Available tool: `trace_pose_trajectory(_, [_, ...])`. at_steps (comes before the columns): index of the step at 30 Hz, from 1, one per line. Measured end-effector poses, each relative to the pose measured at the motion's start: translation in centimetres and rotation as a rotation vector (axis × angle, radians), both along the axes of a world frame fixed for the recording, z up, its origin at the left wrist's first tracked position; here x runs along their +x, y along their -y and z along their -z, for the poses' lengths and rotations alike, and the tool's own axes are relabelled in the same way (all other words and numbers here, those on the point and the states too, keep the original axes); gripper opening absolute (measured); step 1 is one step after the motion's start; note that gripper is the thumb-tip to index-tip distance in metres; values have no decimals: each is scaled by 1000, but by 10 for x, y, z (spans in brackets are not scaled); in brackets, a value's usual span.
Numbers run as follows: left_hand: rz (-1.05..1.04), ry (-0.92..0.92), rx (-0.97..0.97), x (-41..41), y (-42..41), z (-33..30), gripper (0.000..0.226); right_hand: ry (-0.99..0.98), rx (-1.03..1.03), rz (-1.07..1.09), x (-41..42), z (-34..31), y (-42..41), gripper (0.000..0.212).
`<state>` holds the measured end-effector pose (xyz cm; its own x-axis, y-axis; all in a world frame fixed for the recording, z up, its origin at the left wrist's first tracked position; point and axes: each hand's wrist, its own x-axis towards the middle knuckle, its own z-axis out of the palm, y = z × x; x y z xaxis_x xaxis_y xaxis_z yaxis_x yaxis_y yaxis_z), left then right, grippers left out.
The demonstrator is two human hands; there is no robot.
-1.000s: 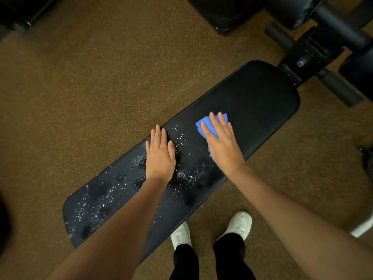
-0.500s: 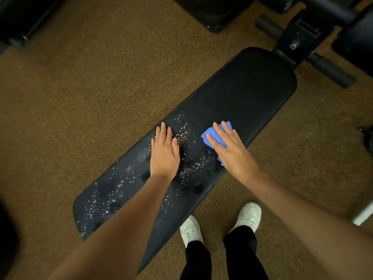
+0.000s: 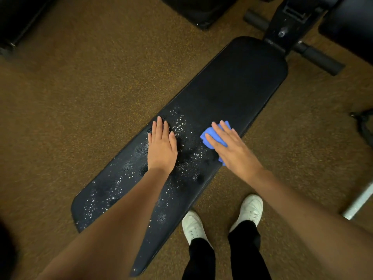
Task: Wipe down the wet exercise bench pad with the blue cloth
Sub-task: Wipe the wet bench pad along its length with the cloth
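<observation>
Lying flat on the bench (image 3: 238,81), near its middle and close to the near long edge: the cloth (image 3: 212,136), blue and folded, being pressed down by the right hand (image 3: 232,148). Fingers straight and spread over it, not curled round it (a flat-palm press, no pinch). Resting flat beside it on the wet part, the left hand (image 3: 161,148), fingers straight and together, holding nothing, seemingly bracing.

Judging progress: about half done. Looking dry and matte, the far half of the bench toward the frame (image 3: 282,35). Still showing droplets (image 3: 179,126), the stretch between the two hands and all the way down to the near-left end, with some beads hidden under the left forearm. Remaining, then: carrying the cloth across the strip by the left hand, then on along the lower half, with the left hand needing to lift clear for that.

Running close on both sides, the long edges; the cloth sitting just inside the near one, so overshooting off the side being a risk on a sideways stroke. Narrowing toward the near-left end, the bench, with less width per pass there. Lying open on the far side, brown floor (image 3: 90,81); standing just beside the near edge, white shoes (image 3: 250,209). Crowding only the far end, the frame and roller (image 3: 321,57), well apart from the wet part.
</observation>
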<state>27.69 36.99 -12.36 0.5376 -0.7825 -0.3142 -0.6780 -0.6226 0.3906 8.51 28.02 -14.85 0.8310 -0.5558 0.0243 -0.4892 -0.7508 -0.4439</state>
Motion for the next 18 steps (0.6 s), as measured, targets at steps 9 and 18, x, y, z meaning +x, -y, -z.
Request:
trace_pose_trajectory(9, [28,10,8,1,-4,0,49,-46,-52,149,24,7,-13,82])
trace_pose_trajectory(18, [59,81,39,0,-6,2,50,-121,-68,234,39,-1,35,71])
